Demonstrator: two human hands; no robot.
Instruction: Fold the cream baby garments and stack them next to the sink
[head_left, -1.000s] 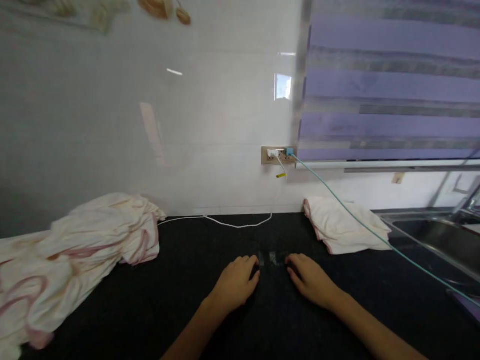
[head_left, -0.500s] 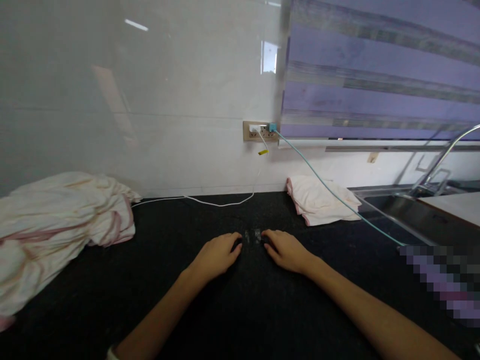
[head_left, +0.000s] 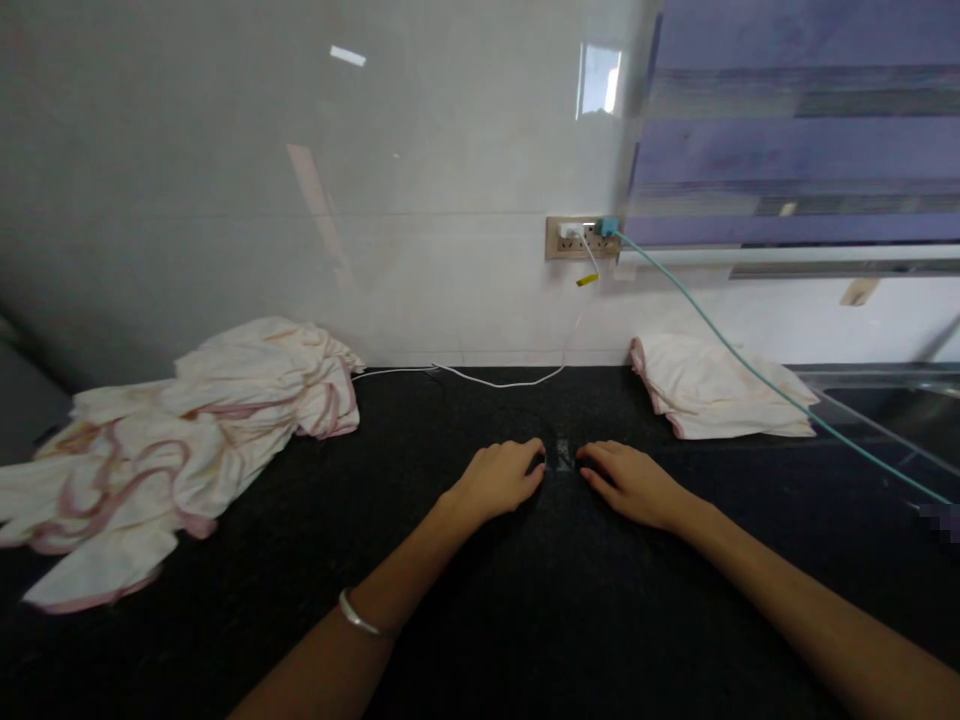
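A small pale patch (head_left: 561, 456) is seen on the black desk (head_left: 525, 620), too small and blurred to be identified; it lies between the two hands, at the middle of the view. The left hand (head_left: 499, 480) is laid palm-down at 9 o'clock of the patch, its fingertips just beside it; the right hand (head_left: 628, 482) is laid likewise at 3 o'clock; each grip is loosely spread and flat on the desk, with nothing held. A thin bangle (head_left: 358, 617) is worn on the left wrist. At 2 o'clock of the hands a folded cream cloth (head_left: 712, 392) is set against the wall; a teal cable (head_left: 757, 378) is run across it from the wall socket (head_left: 581, 238) at 12 o'clock; a white cable (head_left: 495, 381) is draped from the same socket along the desk's back edge. At 9 o'clock, well apart, a crumpled cream-and-pink cloth (head_left: 187, 440) is heaped. A purple striped blind (head_left: 795, 120) is hung at 1 o'clock.
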